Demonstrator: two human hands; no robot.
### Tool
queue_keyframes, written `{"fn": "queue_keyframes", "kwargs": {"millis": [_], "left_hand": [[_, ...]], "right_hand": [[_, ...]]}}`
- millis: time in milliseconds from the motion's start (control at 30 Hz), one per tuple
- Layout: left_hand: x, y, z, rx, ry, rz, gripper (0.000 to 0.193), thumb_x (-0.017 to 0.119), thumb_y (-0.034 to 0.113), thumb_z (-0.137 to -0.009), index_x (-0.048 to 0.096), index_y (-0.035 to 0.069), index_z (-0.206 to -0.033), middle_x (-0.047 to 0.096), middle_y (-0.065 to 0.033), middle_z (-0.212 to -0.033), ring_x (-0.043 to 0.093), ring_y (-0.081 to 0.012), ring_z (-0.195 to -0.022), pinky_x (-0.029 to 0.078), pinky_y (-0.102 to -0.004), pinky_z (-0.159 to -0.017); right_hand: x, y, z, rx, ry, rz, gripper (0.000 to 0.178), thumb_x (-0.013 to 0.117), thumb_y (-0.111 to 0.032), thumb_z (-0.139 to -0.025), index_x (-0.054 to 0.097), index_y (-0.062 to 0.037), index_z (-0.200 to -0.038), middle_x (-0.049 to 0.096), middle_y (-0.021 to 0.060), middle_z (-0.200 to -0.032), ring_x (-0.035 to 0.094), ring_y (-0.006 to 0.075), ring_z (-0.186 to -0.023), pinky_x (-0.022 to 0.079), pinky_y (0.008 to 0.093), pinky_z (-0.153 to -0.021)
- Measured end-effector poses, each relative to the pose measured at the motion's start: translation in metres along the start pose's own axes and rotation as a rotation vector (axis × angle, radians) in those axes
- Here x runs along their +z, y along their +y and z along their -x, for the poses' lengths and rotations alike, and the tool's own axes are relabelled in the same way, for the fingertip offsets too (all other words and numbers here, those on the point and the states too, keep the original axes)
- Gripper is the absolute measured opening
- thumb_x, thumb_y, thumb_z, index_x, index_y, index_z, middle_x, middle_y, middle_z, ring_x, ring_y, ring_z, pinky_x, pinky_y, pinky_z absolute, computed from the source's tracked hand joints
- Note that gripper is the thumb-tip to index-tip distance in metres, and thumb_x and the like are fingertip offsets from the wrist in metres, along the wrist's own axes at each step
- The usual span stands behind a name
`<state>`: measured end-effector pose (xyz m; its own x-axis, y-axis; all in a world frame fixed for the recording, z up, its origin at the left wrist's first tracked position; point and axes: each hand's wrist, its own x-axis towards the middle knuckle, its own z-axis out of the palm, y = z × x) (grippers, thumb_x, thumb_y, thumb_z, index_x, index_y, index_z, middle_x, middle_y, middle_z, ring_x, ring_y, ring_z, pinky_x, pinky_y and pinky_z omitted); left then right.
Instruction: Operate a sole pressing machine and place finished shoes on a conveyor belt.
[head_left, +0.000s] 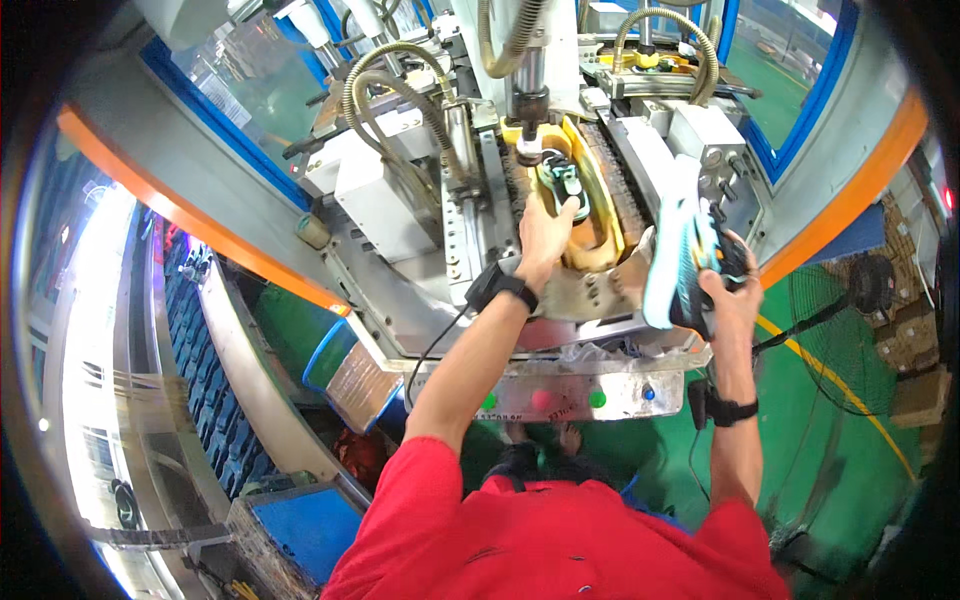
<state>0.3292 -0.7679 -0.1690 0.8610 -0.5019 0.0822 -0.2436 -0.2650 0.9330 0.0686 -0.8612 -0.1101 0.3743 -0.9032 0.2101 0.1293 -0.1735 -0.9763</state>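
Observation:
My left hand (546, 234) reaches into the press and is closed on the near end of a shoe (570, 183), dark with pale mint parts. That shoe sits inside a yellow, trough-shaped mould (598, 236), under a vertical press rod (530, 82). At the right, in front of the machine, my right hand (735, 292) grips a second shoe (682, 245). It is tilted on its side, its thick light-blue sole facing left and its black upper against my fingers. Part of each shoe is hidden by the hand holding it.
A panel with coloured buttons (570, 397) runs along the machine's front edge. Metal blocks with ribbed hoses (400, 100) flank the mould. To the left stands a conveyor with dark blue ridged pads (200, 350). At right are a black fan (840, 330) and cardboard boxes (915, 345).

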Motion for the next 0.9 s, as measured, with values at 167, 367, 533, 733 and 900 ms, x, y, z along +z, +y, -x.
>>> {"fn": "queue_keyframes", "kwargs": {"millis": [167, 367, 533, 733, 900], "left_hand": [[0.036, -0.054, -0.093, -0.255, 0.048, -0.243, 0.08, 0.074, 0.035, -0.076, 0.038, -0.014, -0.127, 0.054, -0.0351, -0.122, 0.058, -0.0443, -0.11, 0.048, -0.0465, -0.094], [0.02, -0.064, -0.12, -0.287, 0.054, -0.332, 0.053, 0.068, 0.02, -0.077, 0.05, -0.011, -0.116, 0.059, -0.0337, -0.114, 0.062, -0.0431, -0.104, 0.051, -0.0467, -0.09], [-0.063, -0.054, -0.081, -0.598, -0.114, 0.764, 0.019, 0.073, 0.002, -0.074, 0.064, -0.007, -0.087, 0.067, -0.0139, -0.085, 0.067, -0.0248, -0.067, 0.055, -0.0398, -0.062], [-0.204, -0.004, 0.101, -0.58, -0.186, 0.851, 0.036, 0.066, 0.005, -0.088, 0.055, -0.003, -0.121, 0.063, -0.0066, -0.104, 0.063, -0.0158, -0.09, 0.053, -0.0318, -0.08], [-0.292, 0.002, 0.241, -0.494, 0.065, 0.743, 0.059, 0.069, 0.001, -0.079, 0.045, -0.006, -0.133, 0.059, -0.0075, -0.118, 0.058, -0.015, -0.105, 0.046, -0.0308, -0.095]], "right_hand": [[-0.014, 0.0, -0.001, -0.037, 0.127, 0.151, 0.058, 0.067, -0.004, -0.07, 0.053, 0.0015, -0.126, 0.061, 0.0093, -0.113, 0.059, 0.0161, -0.099, 0.048, 0.0295, -0.091], [-0.016, 0.002, -0.031, -0.083, 0.121, 0.322, 0.059, 0.069, -0.004, -0.068, 0.054, 0.0031, -0.125, 0.062, 0.0092, -0.111, 0.06, 0.0156, -0.098, 0.047, 0.029, -0.091], [0.075, -0.025, -0.146, -0.02, -0.061, 0.743, 0.069, 0.077, -0.023, -0.063, 0.055, 0.0047, -0.122, 0.067, 0.0165, -0.099, 0.065, 0.0205, -0.088, 0.052, 0.0316, -0.078], [0.25, 0.034, -0.187, 0.143, -0.556, 1.072, 0.068, 0.081, -0.034, -0.059, 0.06, 0.0059, -0.11, 0.063, 0.0241, -0.112, 0.062, 0.0348, -0.103, 0.051, 0.0379, -0.087], [0.337, 0.14, -0.139, -0.253, -0.45, 1.038, 0.044, 0.07, -0.02, -0.071, 0.055, 0.01, -0.1, 0.066, 0.0275, -0.104, 0.066, 0.039, -0.099, 0.053, 0.0417, -0.086]]}}
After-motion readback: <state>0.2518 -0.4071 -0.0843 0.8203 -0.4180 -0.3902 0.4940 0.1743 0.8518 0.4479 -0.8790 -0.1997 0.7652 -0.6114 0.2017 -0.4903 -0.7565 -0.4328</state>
